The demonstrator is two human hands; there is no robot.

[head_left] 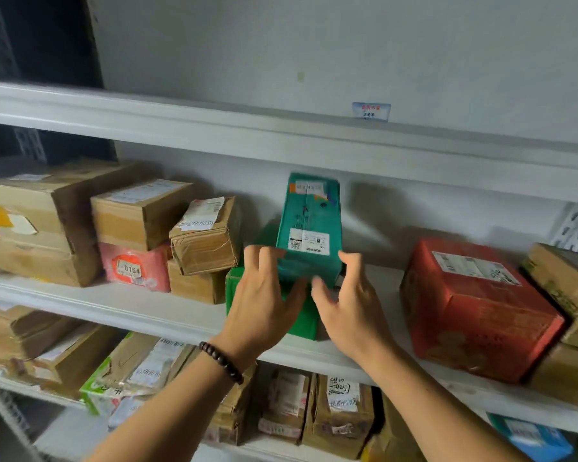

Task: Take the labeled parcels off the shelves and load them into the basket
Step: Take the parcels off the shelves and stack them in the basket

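A tall teal parcel (309,228) with white labels stands upright on a green box (236,288) in the middle of the middle shelf (114,306). My left hand (264,305) reaches in with spread fingers, the fingertips at the teal parcel's lower left edge. At the parcel's lower right edge, my right hand (347,301) has its fingers loosely curved and its thumb across the front. Both thumbs look blurred. Neither hand is closed round the parcel. No basket is in view.
Brown cartons (141,211) and a pink parcel (136,268) fill the shelf's left side. A large red box (477,308) and more brown cartons (564,278) stand on the right. The upper shelf beam (281,135) hangs close above the teal parcel. Several labeled parcels (341,411) sit on the lower shelf.
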